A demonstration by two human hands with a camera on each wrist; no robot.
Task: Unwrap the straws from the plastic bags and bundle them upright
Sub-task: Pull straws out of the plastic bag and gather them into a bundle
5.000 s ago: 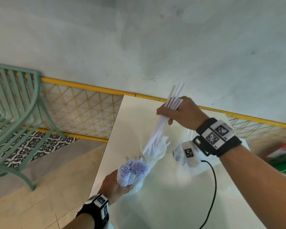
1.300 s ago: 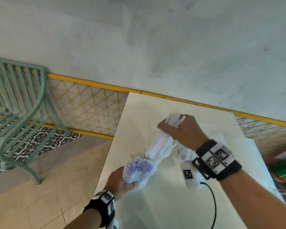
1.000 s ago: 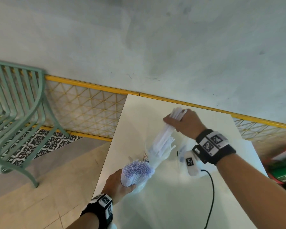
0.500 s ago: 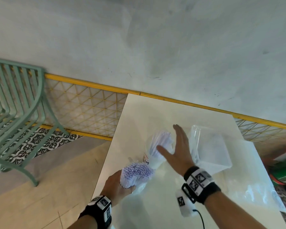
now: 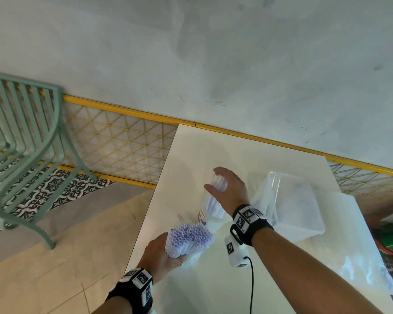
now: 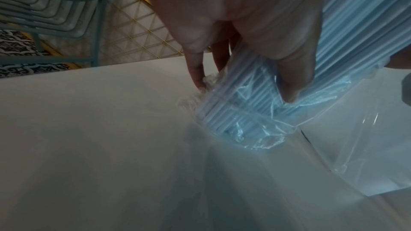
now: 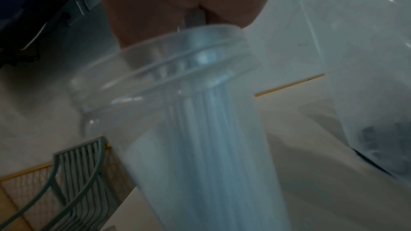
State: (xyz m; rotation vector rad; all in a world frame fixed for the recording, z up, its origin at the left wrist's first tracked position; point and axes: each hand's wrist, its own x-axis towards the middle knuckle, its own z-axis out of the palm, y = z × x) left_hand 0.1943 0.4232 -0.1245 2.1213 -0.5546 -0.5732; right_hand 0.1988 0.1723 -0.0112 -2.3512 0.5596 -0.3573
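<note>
My left hand (image 5: 162,252) grips the bagged straw bundle (image 5: 188,236) low in frame, while my right hand (image 5: 230,189) cups the clear cup of straws (image 5: 214,198) mid-worktop (image 5: 213,148).

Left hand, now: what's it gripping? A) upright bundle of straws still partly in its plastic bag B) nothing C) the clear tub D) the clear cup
A: the left hand grips the straw bundle standing on the table, with the crumpled plastic bag around its lower end.
</note>
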